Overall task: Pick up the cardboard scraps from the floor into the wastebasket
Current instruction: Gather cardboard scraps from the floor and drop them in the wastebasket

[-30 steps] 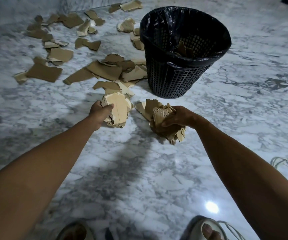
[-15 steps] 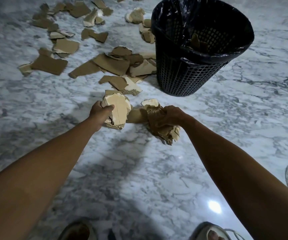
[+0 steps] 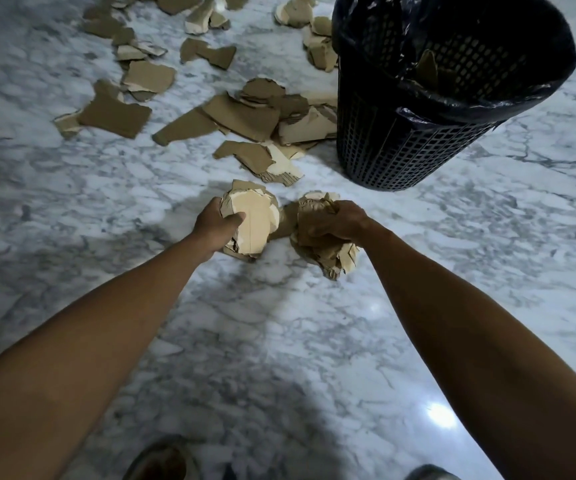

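Observation:
My left hand [image 3: 215, 226] grips a stack of pale cardboard scraps [image 3: 255, 223], thumb over the top piece. Right beside it my right hand [image 3: 335, 223] clutches a crumpled brown bundle of scraps [image 3: 335, 258] that hangs below the fist. Both bundles are just above the marble floor. The black mesh wastebasket [image 3: 400, 147], lined with a black bag, stands upright to the upper right of my hands, and a few scraps [image 3: 428, 69] lie inside it. Several loose scraps [image 3: 245, 116] are strewn on the floor left of the basket.
More torn cardboard [image 3: 117, 112] spreads toward the far left and top of the floor. My feet [image 3: 162, 459] show at the bottom edge. Bright light reflections [image 3: 442, 415] glare on the polished marble near my right arm.
My right hand has drawn its bundle left, close against the left hand's stack, gathering in the loose pieces between them. The view has moved nearer the wastebasket.

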